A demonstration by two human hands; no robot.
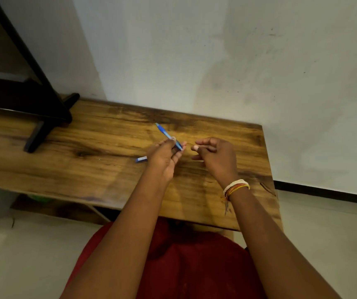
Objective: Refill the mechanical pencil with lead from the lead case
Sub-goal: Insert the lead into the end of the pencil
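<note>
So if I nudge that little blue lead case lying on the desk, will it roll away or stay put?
The lead case looks flat-sided and lies lengthwise on the wooden desk, so it would probably slide rather than roll. It is small and likely plastic, so probably very light and easily flicked. The desk top seems smooth, so it may skid toward the left hand.

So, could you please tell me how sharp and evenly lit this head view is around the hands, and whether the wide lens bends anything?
In the head view, light is soft and dim, without glare; the left hand holding the blue mechanical pencil and the right hand look slightly soft, so any lead is unresolvable. Faint shadows lie on the brown wooden table beneath the forearms. The wide lens bows the table's edges.
</note>
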